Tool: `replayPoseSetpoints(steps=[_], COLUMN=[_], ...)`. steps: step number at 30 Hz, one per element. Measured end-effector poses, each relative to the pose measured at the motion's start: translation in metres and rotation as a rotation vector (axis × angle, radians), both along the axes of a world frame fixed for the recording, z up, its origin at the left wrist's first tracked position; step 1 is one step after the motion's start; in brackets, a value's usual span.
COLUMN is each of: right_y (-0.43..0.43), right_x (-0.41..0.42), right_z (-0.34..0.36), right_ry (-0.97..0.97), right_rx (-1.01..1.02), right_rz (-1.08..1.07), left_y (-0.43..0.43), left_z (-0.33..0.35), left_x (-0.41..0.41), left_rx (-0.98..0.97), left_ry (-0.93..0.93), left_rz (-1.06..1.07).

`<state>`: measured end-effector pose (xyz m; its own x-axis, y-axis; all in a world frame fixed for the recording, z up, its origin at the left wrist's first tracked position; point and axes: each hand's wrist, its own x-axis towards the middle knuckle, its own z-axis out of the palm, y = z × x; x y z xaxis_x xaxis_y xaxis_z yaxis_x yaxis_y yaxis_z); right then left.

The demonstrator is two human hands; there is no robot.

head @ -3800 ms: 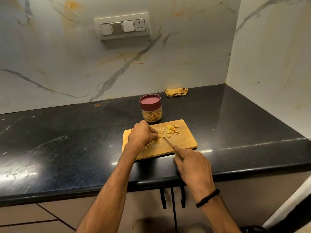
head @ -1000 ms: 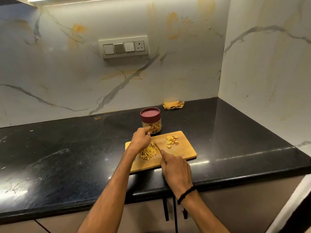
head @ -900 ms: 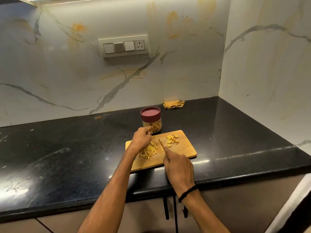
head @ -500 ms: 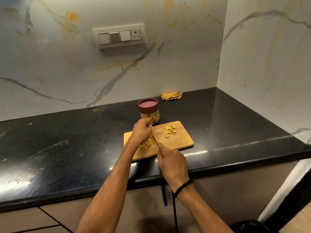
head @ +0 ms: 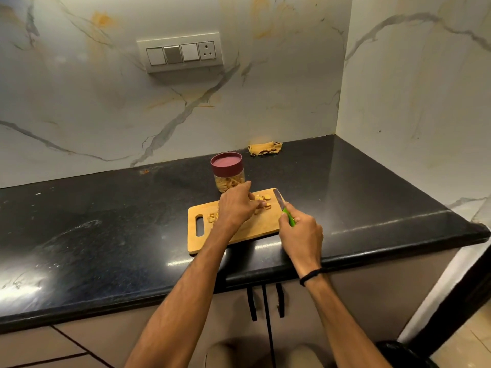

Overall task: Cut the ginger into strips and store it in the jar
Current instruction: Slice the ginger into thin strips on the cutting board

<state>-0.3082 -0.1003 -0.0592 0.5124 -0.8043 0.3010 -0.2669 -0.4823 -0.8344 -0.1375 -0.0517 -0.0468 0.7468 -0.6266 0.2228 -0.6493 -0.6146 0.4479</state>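
A wooden cutting board (head: 249, 229) lies on the black counter (head: 106, 221). My left hand (head: 236, 205) reaches across the board, fingertips on the round ginger slices (head: 265, 201) at its far right. A small heap of cut ginger strips (head: 212, 217) shows just left of that wrist, partly hidden. My right hand (head: 301, 233) grips a green-handled knife (head: 282, 205) with the blade lifted off to the right of the slices, pointing away. Behind the board stands a clear jar (head: 229, 172) with a maroon lid on, holding ginger strips.
A crumpled yellow cloth (head: 265, 147) lies at the back against the marble wall. A switch panel (head: 183, 52) hangs on the wall above. The counter's front edge runs just below the board; a side wall closes the right end.
My left hand has left the strip pile and moved right onto the ginger slices. My right hand has swung the knife away to the board's right edge.
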Motion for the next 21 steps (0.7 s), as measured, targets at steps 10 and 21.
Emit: replayPoseSetpoints(steps=[10,21], right_y=[0.001,0.000], right_x=[0.002,0.003], right_z=[-0.008,-0.012], right_ry=[0.008,-0.011], right_rx=[-0.009,-0.011], right_rz=[0.014,0.034], left_y=[0.004,-0.006], left_z=[0.000,0.007], left_x=[0.006,0.007], left_rx=[-0.024,0.112], left_ry=[0.081,-0.022], left_rz=[0.063,-0.058])
